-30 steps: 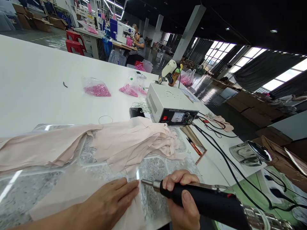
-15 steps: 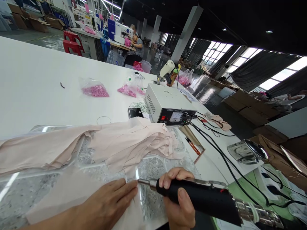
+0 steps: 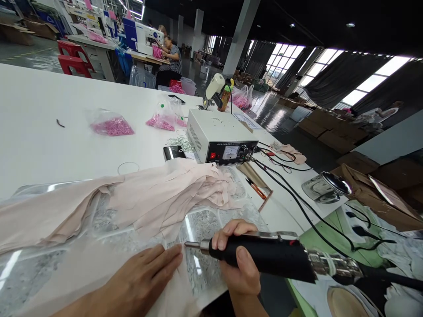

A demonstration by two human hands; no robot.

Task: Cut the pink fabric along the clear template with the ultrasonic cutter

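Note:
My left hand (image 3: 142,273) lies flat, fingers extended, on a thin pale pink fabric piece (image 3: 89,268). My right hand (image 3: 239,259) is wrapped around a black ultrasonic handpiece (image 3: 267,257) with a slim metal tip. That tip points left and sits right by my left fingertips at the fabric's edge; whether it touches the cloth I cannot tell. Beneath the fabric is a grey speckled mat (image 3: 206,229) under clear plastic. A heap of pale pink fabric pieces (image 3: 172,185) is spread just beyond my hands.
Behind the heap stands a white control box (image 3: 221,127) with black cables (image 3: 291,193) leading off to the right. Bags of pink pieces (image 3: 112,125) lie on the white table (image 3: 39,145). A glass jar (image 3: 325,187) and orange-handled tool (image 3: 256,189) are at right. Another person sits at a distant sewing machine.
My view has turned slightly right, so the scene appears farther left. The left hand stays flat on the fabric, and the handpiece tip stays beside its fingertips.

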